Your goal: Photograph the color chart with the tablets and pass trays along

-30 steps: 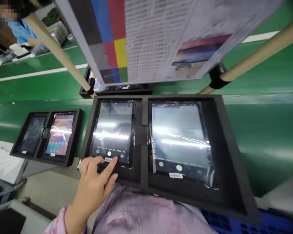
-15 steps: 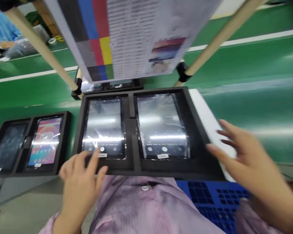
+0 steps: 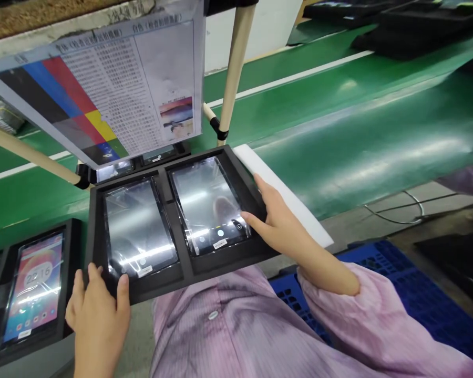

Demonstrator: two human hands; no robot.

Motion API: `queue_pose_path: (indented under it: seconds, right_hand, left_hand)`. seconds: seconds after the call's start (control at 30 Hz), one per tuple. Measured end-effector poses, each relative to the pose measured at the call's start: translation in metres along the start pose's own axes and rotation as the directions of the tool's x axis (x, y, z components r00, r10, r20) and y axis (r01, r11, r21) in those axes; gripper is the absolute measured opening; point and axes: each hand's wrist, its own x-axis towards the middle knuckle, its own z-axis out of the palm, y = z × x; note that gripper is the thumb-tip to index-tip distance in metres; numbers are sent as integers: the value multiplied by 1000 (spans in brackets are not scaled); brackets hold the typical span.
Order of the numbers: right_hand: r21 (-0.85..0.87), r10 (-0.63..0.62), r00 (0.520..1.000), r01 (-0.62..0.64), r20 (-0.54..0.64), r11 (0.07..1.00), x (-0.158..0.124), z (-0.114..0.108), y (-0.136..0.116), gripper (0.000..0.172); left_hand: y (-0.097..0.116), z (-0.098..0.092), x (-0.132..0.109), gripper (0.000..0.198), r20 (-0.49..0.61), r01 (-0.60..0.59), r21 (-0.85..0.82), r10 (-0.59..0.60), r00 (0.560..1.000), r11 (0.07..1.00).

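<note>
Left fingers (image 3: 123, 294), right fingers (image 3: 256, 224): spread wide at black tray (image 3: 184, 257)
Chart (image 3: 118, 89): hanging behind
White strip (image 3: 287, 194): alongside
Counter (image 3: 358, 142): glossy green

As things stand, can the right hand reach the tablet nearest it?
Probably yes: the right hand has its thumb at the edge of that tablet, and nothing visible blocks the way.

You've got a matt black tray (image 3: 186, 265), glossy tablets (image 3: 136, 226), a smooth green surface (image 3: 362, 131) shining, and creased cloth in your shirt (image 3: 220, 336)!
</note>
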Motion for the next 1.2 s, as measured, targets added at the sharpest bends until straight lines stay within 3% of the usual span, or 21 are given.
queue_pose_path:
  seconds: [0.07, 0.13, 0.2, 0.3, 0.37, 0.43, 0.5, 0.6, 0.77, 0.83, 0.93, 1.03, 1.1, 1.2]
  right_hand:
    - [40, -14, 998, 17, -67, 999, 0, 3, 3, 74]
    - [36, -19, 995, 22, -100, 999, -1, 5, 5, 70]
    - [14, -14, 992, 16, -122, 1000, -2, 5, 3, 67]
    - [-9, -27, 978, 26, -206, 1000, 0, 1, -11, 63]
    - [-14, -85, 972, 84, -221, 996, 4, -2, -28, 58]
    - [-12, -197, 968, 197, -154, 980, 10, -1, -51, 49]
    - [2, -329, 943, 330, -53, 944, 17, 4, -74, 40]
    - [64, -436, 896, 432, 80, 899, 27, 20, -103, 37]
    - [250, -346, 919, 296, 190, 922, 36, 48, -124, 57]
    - [445, -362, 919, 261, 156, 857, 33, 57, -130, 61]
    - [730, -332, 943, 225, 2, 645, 28, 69, -138, 59]
    - [884, -205, 977, 150, -63, 443, 28, 80, -144, 57]
    - [903, -170, 979, 172, -112, 394, 30, 85, -145, 56]
    - [831, -190, 942, 334, -277, 445, 33, 87, -143, 59]
  left_hand:
    - [0, 1, 4, 74, 22, 28, -89, -26, 999, 996]
    - [-2, -2, 6, 77, 47, 131, -316, -122, 991, 940]
    - [-4, -9, 9, 73, 87, 279, -604, -285, 954, 747]
    - [0, -26, 21, 62, 194, 357, -879, -446, 874, 317]
    - [8, -35, 34, 58, 298, 373, -920, -399, 867, 123]
    - [17, -40, 48, 58, 401, 424, -906, -281, 872, 22]
    - [24, -41, 58, 59, 460, 464, -886, -181, 869, -26]
    - [23, -41, 62, 65, 431, 428, -902, -151, 889, -57]
    - [5, -50, 46, 61, 348, 325, -934, -187, 918, -146]
    - [1, -53, 41, 58, 318, 280, -936, -170, 933, -215]
    - [6, -50, 41, 51, 236, 192, -940, -130, 963, -284]
    - [23, -36, 48, 40, 19, -51, -960, -247, 969, -276]
    - [34, -23, 52, 35, -135, -221, -950, -347, 928, -220]
    - [43, -7, 53, 37, -265, -333, -932, -360, 894, -141]
